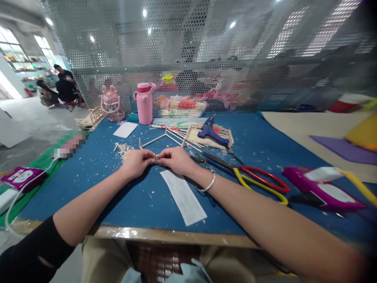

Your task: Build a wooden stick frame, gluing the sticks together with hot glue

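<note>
Your left fingers [149, 158] and right fingers [164, 157] pinch a small pale piece [156, 157] — above a blue tabletop [129, 204] strewn with shavings [123, 151], before a perforated metal screen [159, 43].

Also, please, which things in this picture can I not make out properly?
All in the head view:
- Small piece between the fingers of the left hand and right hand: its full shape is hidden by the fingertips.
- Slats: partly covered by the blue glue gun.
- Dark shapes: blurred behind the mesh panel.
- Object at left: pixelated.
- Marks on the paper strip: too faint.
</note>
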Motion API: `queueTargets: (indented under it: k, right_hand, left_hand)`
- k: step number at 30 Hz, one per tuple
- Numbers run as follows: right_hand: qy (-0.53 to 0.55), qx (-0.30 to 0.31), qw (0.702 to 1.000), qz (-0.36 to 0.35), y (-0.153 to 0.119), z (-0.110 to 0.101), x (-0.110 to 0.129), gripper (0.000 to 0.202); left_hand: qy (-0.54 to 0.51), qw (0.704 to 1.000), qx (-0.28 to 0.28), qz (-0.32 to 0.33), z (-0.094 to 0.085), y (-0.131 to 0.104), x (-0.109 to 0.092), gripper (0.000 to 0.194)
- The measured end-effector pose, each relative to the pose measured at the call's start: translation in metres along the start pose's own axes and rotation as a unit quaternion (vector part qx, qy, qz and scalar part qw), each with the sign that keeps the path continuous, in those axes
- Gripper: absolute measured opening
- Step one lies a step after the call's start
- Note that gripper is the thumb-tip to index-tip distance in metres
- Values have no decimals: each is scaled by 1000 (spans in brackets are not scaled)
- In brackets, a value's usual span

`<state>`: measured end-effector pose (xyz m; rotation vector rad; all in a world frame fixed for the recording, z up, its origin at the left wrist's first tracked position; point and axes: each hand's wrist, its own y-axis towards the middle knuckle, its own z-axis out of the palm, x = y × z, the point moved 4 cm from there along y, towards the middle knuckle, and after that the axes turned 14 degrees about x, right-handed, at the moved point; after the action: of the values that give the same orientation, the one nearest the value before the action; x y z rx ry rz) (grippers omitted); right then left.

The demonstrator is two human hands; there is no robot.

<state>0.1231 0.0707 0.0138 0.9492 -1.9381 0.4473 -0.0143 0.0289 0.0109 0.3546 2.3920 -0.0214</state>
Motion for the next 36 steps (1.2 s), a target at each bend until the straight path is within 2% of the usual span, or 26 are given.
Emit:
queueTargets:
  k: [9, 22, 30, 36]
  right_hand:
    - [1, -15, 1000, -11, 3, 3, -5, 8]
    - [16, -12, 1000, -17, 4, 4, -8, 11]
    - [24, -11, 999, -22, 4, 4, -9, 10]
    - [24, -13, 1000, -12, 5, 4, -9, 7]
  left_hand:
    - [-52, 999, -8, 3, 3, 1, 4, 13]
    - [-14, 1000, -14, -3, 1, -2, -4, 12]
    - [-45, 999, -8, -7, 2, -1, -3, 11]
    - [-9, 1000, -6, -13, 2, -2, -3, 12]
